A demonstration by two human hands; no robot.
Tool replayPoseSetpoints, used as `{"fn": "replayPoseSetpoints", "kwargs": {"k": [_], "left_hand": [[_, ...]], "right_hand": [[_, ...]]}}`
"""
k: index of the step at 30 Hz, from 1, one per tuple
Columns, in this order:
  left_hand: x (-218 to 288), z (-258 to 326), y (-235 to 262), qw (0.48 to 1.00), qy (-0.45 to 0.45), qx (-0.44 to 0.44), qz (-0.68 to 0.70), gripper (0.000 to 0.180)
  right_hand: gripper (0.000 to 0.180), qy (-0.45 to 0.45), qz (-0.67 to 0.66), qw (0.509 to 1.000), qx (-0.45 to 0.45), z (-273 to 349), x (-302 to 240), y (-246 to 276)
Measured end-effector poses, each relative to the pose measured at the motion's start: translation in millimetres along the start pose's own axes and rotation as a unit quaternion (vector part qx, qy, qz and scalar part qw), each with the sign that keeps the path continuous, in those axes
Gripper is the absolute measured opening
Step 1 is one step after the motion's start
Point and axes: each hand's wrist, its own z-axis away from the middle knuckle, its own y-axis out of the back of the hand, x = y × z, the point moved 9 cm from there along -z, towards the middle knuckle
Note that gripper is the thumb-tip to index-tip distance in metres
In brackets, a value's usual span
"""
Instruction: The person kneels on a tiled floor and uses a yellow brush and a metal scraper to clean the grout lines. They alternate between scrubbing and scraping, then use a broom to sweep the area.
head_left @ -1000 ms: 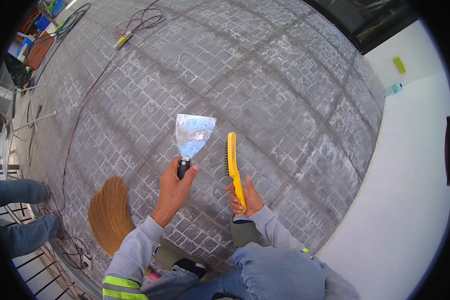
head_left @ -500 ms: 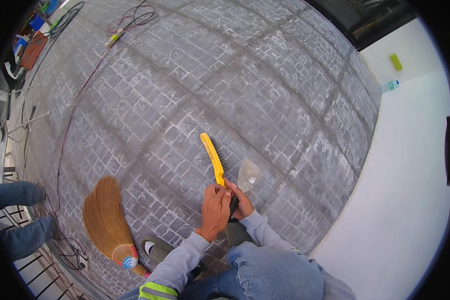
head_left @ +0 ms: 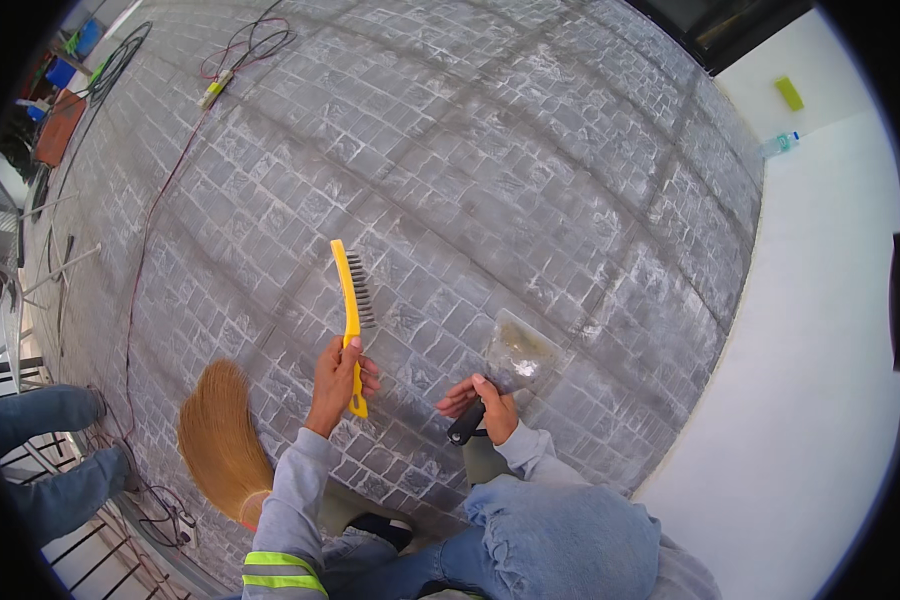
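A yellow-handled wire brush points away from me, dark bristles facing right. My left hand is closed round its handle, the thumb lying along the top. To the right, my right hand holds a scraper by its black handle, between the thumb and loosely bent fingers. The scraper's wide, dusty blade points away from me and shows a bright shiny spot. Both tools are above the grey block-patterned paving, and the two hands are apart.
A straw broom lies at the left beside my leg. Beyond it are another person's jeans-clad legs. A red cable runs to a power strip. A white wall borders the right, with a plastic bottle.
My hands were together at the handles and have separated. The left has carried the wire brush leftward and turned it more upright; the right keeps the scraper, its blade now flatter to view.
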Motion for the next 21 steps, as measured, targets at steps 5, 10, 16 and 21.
{"fn": "replayPoseSetpoints", "kwargs": {"k": [5, 10, 16, 21], "left_hand": [[17.1, 9.3, 100.6, 0.942, -0.038, 0.076, -0.325, 0.035], [10.5, 44.6, 98.0, 0.864, -0.091, 0.057, -0.493, 0.037], [42.6, 23.1, 34.4, 0.785, -0.129, 0.059, -0.603, 0.029], [67.2, -31.0, -4.6, 0.770, -0.163, 0.095, -0.610, 0.031]], "right_hand": [[0.040, 0.004, 0.018, 1.000, 0.021, 22.0, 3.8, 16.8], [0.037, 0.013, 0.041, 0.999, 0.014, 25.7, 24.2, 20.8], [0.034, -0.018, 0.006, 1.000, 0.020, 18.2, 34.1, 25.6], [0.033, -0.022, -0.008, 0.999, 0.031, 18.5, 33.8, 26.5]]}}
